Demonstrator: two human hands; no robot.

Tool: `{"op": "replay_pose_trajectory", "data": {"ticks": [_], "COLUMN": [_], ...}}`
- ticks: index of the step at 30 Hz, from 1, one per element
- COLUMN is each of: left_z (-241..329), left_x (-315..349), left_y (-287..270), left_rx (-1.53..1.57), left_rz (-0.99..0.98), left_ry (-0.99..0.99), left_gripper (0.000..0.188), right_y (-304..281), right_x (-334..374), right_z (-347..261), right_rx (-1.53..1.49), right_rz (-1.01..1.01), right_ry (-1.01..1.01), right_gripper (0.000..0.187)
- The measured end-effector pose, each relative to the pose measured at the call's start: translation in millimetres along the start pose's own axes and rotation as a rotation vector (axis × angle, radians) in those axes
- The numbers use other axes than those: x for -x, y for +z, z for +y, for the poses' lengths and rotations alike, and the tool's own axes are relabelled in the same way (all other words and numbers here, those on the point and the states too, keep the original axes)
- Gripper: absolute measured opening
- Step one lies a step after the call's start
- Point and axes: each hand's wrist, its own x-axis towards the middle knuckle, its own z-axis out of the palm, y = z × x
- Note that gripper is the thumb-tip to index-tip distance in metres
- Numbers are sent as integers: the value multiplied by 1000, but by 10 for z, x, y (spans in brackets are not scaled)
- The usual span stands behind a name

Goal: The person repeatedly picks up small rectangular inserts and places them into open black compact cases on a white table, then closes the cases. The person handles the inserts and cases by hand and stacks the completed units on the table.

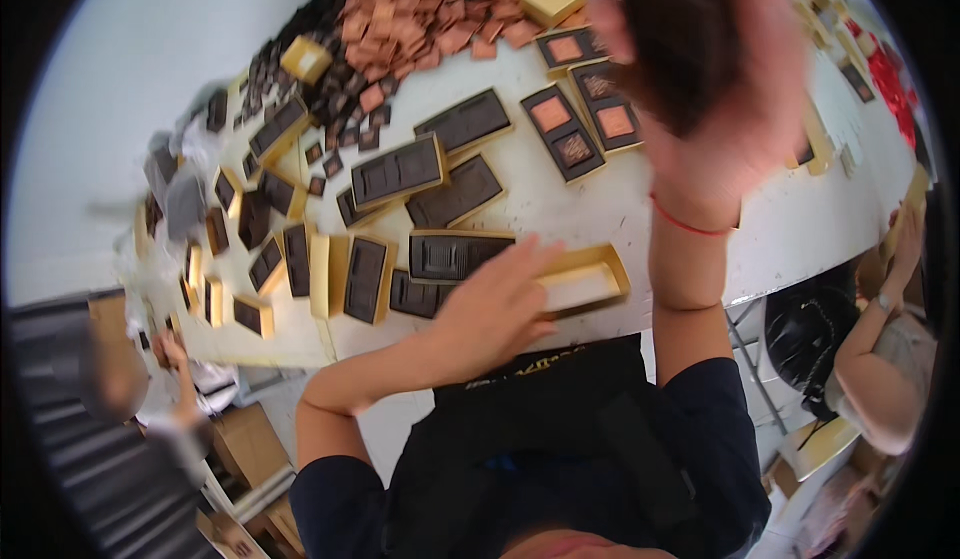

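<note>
My right hand (765, 89) is raised close to the camera, its fingers closed around a dark brown tray insert (680, 39). Motion blurs it, and the insert's top runs out of the picture. Lower down, my left hand (495, 304) is open, its fingers spread at the left end of a gold box (585, 279) without a lid. Whether the fingers touch the box is hard to tell. A gold box with a dark ridged insert (460, 256) lies just beyond that hand.
Several boxes with dark inserts (400, 171) cover the table's left and middle. Two-compartment boxes (563, 131) hold copper and patterned dark squares. Behind them is a heap of copper squares (420, 14). Co-workers' hands (905, 244) show at right and left.
</note>
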Motion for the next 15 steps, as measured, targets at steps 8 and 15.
{"op": "replay_pose_trajectory", "data": {"ticks": [8,15], "left_z": [16,-171], "left_x": [164,227], "left_y": [890,1075], "left_rx": [215,449], "left_rz": [258,349], "left_ry": [-204,-215], "left_gripper": [67,88], "right_y": [-695,-892], "right_x": [544,1257], "right_z": [-415,-403], "right_rx": [986,1583], "right_rz": [-1000,-1286], "right_ry": [484,88], "right_gripper": [52,47]}}
